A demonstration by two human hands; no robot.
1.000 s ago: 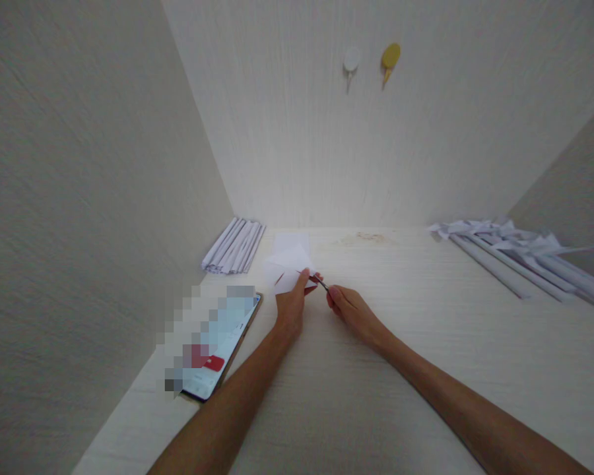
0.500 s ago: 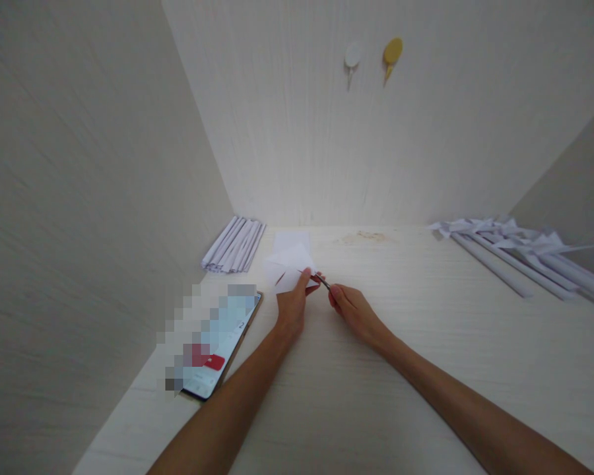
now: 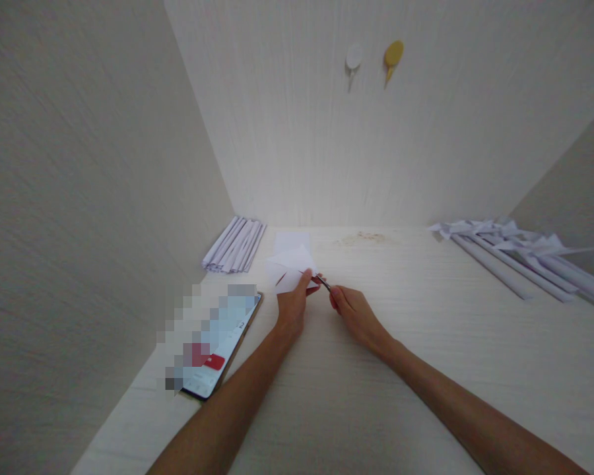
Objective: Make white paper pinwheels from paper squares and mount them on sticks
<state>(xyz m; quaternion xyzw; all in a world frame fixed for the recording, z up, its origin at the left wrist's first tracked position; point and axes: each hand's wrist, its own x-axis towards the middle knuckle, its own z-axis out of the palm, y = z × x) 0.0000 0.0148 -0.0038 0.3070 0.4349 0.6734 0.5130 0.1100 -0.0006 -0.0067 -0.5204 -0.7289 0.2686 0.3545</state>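
**Inspector:** Head view, desk surface. Left hand (image 3: pixel 292 310) is closed on a folded white paper piece (image 3: pixel 291 267), thumb on top, holding it just above the tabletop (image 3: pixel 376 396). Right hand (image 3: pixel 356 316) is closed around a small dark tool (image 3: pixel 323 283) — looks like small scissors, though too small to say for certain. Its tip meets the paper's right edge beside the left thumb.

**Clerk:** Position of the paper?

**Inspector:** Centre of the desk, toward the back wall (image 3: pixel 301 132), with another white sheet (image 3: pixel 292 241) lying flat just behind it. Dark slits show in the held piece.

**Clerk:** Surroundings?

**Inspector:** Bundle of rolled paper sticks (image 3: pixel 233 245) in the left rear corner, near the held paper. Smartphone (image 3: pixel 218 343) lies face up left of the left forearm, screen lit. Far right — paper pinwheels on long rolled stems (image 3: pixel 519 254), heaped together, well apart from both hands. Two wall hooks, one white (image 3: pixel 353 58) and one yellow (image 3: pixel 393 54), are fixed high on the back wall.
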